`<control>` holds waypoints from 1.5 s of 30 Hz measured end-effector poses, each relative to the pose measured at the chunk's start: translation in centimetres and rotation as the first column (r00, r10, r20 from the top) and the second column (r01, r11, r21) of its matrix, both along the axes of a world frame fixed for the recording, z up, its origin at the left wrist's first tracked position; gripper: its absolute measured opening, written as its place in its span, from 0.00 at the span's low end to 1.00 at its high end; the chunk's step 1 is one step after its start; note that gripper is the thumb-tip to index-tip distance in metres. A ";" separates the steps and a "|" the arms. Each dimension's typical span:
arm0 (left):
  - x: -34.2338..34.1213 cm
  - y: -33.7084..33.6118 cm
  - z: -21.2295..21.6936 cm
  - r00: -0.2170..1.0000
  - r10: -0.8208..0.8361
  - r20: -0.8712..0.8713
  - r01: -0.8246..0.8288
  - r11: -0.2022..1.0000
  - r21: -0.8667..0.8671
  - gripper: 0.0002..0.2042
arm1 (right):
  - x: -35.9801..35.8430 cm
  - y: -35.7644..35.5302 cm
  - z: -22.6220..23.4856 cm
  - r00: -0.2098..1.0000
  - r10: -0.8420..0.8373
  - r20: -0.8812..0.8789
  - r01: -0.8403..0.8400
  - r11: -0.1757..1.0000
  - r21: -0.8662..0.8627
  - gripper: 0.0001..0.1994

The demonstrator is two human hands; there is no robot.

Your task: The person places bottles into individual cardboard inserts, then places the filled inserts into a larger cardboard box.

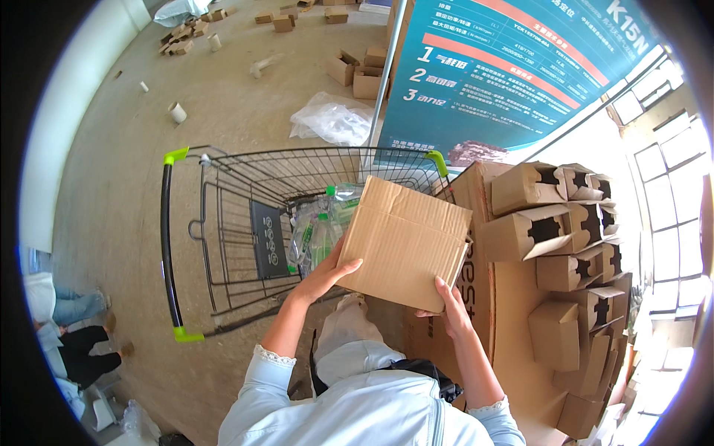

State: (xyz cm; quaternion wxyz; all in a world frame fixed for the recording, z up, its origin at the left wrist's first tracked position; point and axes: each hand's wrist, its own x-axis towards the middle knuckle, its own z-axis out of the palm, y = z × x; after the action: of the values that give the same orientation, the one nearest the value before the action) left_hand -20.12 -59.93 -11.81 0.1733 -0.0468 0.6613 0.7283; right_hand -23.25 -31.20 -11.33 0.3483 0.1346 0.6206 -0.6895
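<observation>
Both hands are up on one flat cardboard piece (405,241), a corrugated sheet with a flap crease across its top, held tilted between them. The left hand (327,273) clasps its lower left edge, fingers spread over the face, thumb tucked behind. The right hand (451,305) grips the lower right corner, fingers curled round the edge, thumb pressed up along the front. So the sheet hangs in the air just ahead of the chest, touching nothing but the two hands.

Directly beyond the left hand sits a wire cart (223,223) with green corner caps and a black handle bar. Inside it, just past the left fingertips and partly hidden by the sheet, lies a pack of bottles (320,227) in clear wrap, green caps showing. A dark panel (268,239) hangs on the cart's near wall.

To the right of the right hand stands a big brown carton (513,297), near the wrist, heaped with small folded boxes (554,230), their cut-out openings facing us.

Farther out past the cart: a crumpled plastic bag (333,120) on the concrete floor (134,171), scattered small boxes (361,70), and a teal poster (513,67) on a metal stand. Far left of the left elbow, another person's legs (74,327) show at the edge.
</observation>
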 end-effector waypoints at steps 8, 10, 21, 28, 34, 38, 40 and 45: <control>-7.8 -3.3 -9.8 0.809 -0.085 0.582 0.026 0.994 0.108 0.41 | -8.1 -3.2 -3.8 0.919 0.095 0.382 -0.210 0.939 0.273 0.41; -8.7 -3.5 -10.7 0.775 -0.132 0.618 0.060 0.989 0.136 0.39 | -9.5 -2.8 -4.1 0.893 0.157 0.421 -0.300 0.906 0.298 0.41; -9.7 -3.1 -10.9 0.697 -0.208 0.686 0.036 0.966 0.257 0.38 | -11.6 -2.4 -4.3 0.873 0.208 0.442 -0.372 0.869 0.326 0.43; -7.0 -3.8 -11.0 0.886 0.003 0.464 -0.183 0.921 0.344 0.34 | -6.8 -3.3 -0.7 0.980 0.187 0.075 -0.200 0.857 0.474 0.49; -7.6 -4.3 -9.6 0.984 -0.132 0.118 0.078 0.922 0.380 0.42 | 1.1 0.8 5.9 0.837 0.197 -0.511 0.082 0.878 0.472 0.60; -9.2 3.2 -5.4 0.930 -0.283 -0.236 0.294 0.956 0.014 0.44 | 9.1 7.1 6.0 0.835 0.088 -0.544 0.305 0.748 0.589 0.59; -9.2 10.1 -1.7 0.740 -0.504 -0.445 0.480 0.860 -0.176 0.42 | 14.5 11.2 5.6 0.782 -0.057 -0.621 0.430 0.770 0.472 0.58; -2.1 28.7 3.2 0.539 -0.827 -0.160 0.842 0.522 0.141 0.25 | 29.0 19.7 5.2 0.608 -0.456 -0.650 0.692 0.706 0.151 0.60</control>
State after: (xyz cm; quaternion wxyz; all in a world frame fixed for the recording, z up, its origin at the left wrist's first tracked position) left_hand -22.24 -31.25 -8.57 0.4800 0.3199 0.5316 0.6202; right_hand 5.80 -11.47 -6.12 -0.1327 0.1854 0.7385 -0.6345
